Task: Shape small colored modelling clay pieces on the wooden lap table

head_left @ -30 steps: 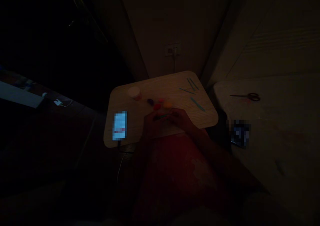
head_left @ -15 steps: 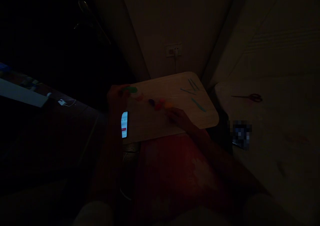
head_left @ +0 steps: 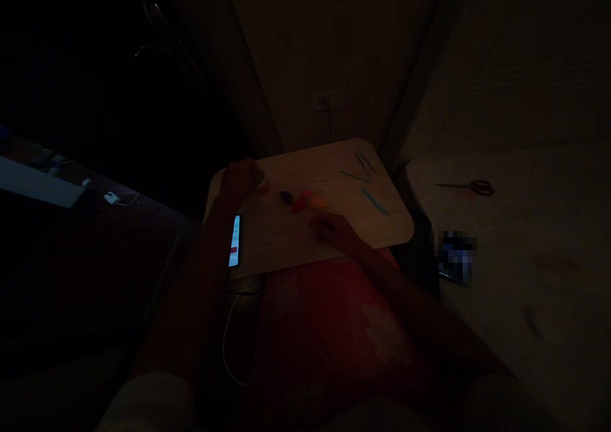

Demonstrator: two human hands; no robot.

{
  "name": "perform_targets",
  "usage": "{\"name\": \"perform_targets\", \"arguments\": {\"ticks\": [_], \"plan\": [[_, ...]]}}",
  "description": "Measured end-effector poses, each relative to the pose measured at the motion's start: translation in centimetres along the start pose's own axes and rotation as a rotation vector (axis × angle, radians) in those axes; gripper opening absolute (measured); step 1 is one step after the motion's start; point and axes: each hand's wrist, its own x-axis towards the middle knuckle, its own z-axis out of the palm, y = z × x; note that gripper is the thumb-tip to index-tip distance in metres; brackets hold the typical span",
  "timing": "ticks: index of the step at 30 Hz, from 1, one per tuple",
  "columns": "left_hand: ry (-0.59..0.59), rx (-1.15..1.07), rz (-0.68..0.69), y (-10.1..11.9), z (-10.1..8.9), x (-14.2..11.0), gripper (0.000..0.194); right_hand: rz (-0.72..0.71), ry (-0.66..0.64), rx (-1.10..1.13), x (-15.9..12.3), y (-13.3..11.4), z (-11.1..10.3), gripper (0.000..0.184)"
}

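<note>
The scene is very dark. At the far left of the small wooden table, my left hand is closed at a pale tub. A flat, rounded green piece shows at its fingertips, over the tub's top; whether it is a lid or modelling clay is unclear. My right hand lies near the table's front edge, loosely curled with fingers apart and nothing visible in them. Just beyond it are orange, red, pink and dark lumps, like modelling clay.
A lit phone lies partly behind my left forearm. Several thin teal sticks are on the table's right side. Scissors and a blurred-out device rest on the pale surface to the right. A white cable hangs below the table.
My hands were together at the table's front. The left moved to the tub with the green piece, then shifted slightly right and lower over it. The right stayed near the front edge.
</note>
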Motion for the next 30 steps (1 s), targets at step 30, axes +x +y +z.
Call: {"name": "perform_targets", "arguments": {"ticks": [30], "plan": [[0.202, 0.172, -0.031, 0.5, -3.7, -1.4, 0.016, -0.023, -0.054, -0.106, -0.1, -0.5, -0.3, 0.027]]}}
